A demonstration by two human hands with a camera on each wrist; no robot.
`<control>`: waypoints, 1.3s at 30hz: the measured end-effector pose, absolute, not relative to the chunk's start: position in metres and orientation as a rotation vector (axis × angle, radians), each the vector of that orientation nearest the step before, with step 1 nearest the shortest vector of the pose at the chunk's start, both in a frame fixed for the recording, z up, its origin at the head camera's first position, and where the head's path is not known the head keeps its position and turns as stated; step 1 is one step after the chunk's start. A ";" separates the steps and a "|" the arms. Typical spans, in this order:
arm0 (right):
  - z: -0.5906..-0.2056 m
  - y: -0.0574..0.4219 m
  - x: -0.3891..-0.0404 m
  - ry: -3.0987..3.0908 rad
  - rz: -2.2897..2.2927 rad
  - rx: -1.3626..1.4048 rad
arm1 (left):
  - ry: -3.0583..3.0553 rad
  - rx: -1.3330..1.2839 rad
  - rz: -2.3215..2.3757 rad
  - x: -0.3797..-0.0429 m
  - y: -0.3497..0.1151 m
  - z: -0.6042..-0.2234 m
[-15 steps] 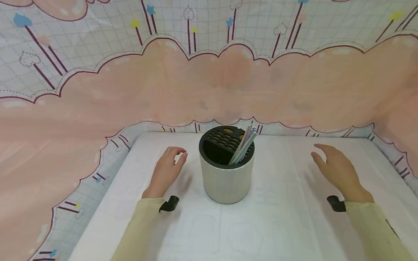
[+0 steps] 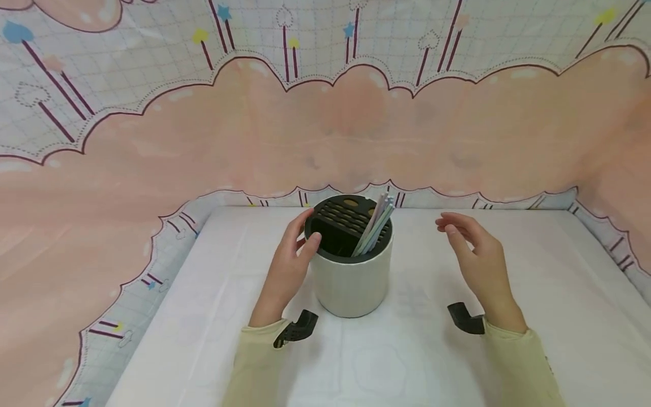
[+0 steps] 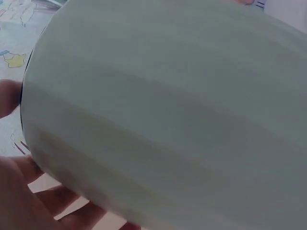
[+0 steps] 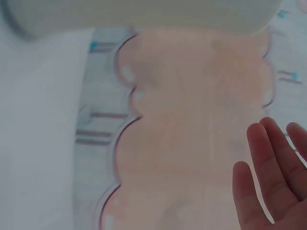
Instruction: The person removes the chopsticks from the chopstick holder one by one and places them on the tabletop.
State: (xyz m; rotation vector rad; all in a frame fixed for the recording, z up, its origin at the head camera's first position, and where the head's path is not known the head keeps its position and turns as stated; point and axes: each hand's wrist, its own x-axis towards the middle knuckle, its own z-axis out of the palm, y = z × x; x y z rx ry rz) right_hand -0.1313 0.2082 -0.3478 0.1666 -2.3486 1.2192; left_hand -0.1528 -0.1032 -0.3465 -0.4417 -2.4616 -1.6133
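A round pen holder, with a white body and a black divided top, stands upright on the white-covered table. Several pale, slim pens or sticks lean in its right side. At its left rim is my left hand, thumb tip right at the edge and loosely bent fingers spread along the side. The left wrist view shows these fingers beside the large pale wall. My right hand is apart, to the holder's right, fingers loosely bent and holding nothing; the right wrist view shows its fingers extended.
The white table cover extends around the holder. Behind it rises a peach and white patterned cloth, which also borders the table's sides. A black band piece sits at my left wrist, another at my right.
My left hand has moved right to the pen holder's left rim. My right hand has come left, closer to the holder. The holder stays in place; the head view has shifted slightly.
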 end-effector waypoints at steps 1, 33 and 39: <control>-0.344 0.202 -0.130 -2.324 1.253 0.202 | -2.460 -0.450 -1.624 -0.153 -0.101 -0.346; -0.328 0.137 -0.120 -2.242 1.481 0.571 | -2.157 -0.234 -1.930 -0.158 -0.069 -0.366; -0.335 0.133 -0.123 -2.305 1.304 0.576 | -2.046 -0.238 -1.860 -0.162 -0.062 -0.376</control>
